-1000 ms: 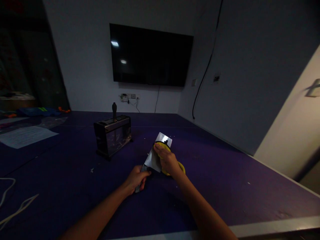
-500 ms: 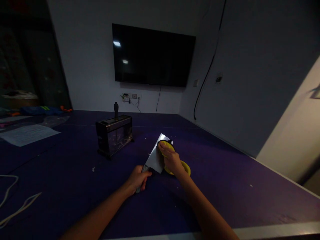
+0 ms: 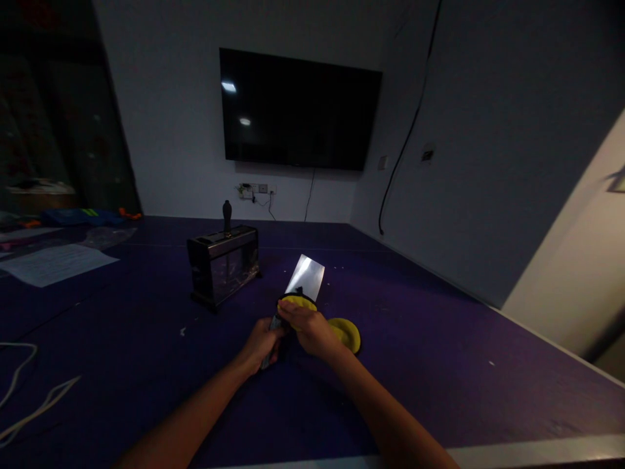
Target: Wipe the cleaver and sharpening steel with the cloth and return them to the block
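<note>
My left hand [image 3: 263, 343] is wrapped round the handle of a cleaver [image 3: 308, 273], whose broad shiny blade points away from me, raised at an angle. My right hand [image 3: 308, 324] presses a yellow cloth with a dark edge [image 3: 303, 301] on the blade near the handle. A further yellow, dark-edged part [image 3: 346, 332] shows right of my right hand; whether it is the same cloth I cannot tell. The lower blade is hidden by cloth and fingers. Beyond my left hand stands a knife block [image 3: 234, 267] with clear sides and one dark handle sticking up.
The purple tabletop [image 3: 439, 365] carries small white scraps. Paper sheets [image 3: 58, 262] and clear plastic lie at the far left, a white cable [image 3: 39, 410] at the near left. A television [image 3: 300, 111] hangs on the wall behind.
My right hand has slid the yellow cloth down the blade toward the handle, baring the blade's far end. The cleaver has turned to point more straight ahead.
</note>
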A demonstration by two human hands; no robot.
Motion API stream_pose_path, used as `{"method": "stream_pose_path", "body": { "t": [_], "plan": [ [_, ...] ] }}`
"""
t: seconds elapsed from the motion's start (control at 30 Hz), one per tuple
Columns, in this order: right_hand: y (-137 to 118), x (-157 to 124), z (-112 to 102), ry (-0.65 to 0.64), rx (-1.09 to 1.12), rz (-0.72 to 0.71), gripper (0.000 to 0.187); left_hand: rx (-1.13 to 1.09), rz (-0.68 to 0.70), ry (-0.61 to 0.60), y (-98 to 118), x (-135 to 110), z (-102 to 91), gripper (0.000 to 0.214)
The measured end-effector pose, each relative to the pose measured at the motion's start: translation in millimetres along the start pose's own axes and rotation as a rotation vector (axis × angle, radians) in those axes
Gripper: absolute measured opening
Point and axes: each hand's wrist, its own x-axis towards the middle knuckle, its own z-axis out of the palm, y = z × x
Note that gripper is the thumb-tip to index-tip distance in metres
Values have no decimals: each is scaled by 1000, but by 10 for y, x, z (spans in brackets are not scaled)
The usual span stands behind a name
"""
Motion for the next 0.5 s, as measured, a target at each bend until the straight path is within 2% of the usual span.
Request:
{"method": "stream_pose_path", "body": {
  "t": [0.3, 0.5],
  "plan": [
    [324, -103, -267, 248, -71, 203, 75, 210, -12, -102, 19, -93, 79, 15],
    [583, -251, -454, 423, -109, 320, 70, 405, 14, -132, 7, -89, 74, 11]
  ]
}}
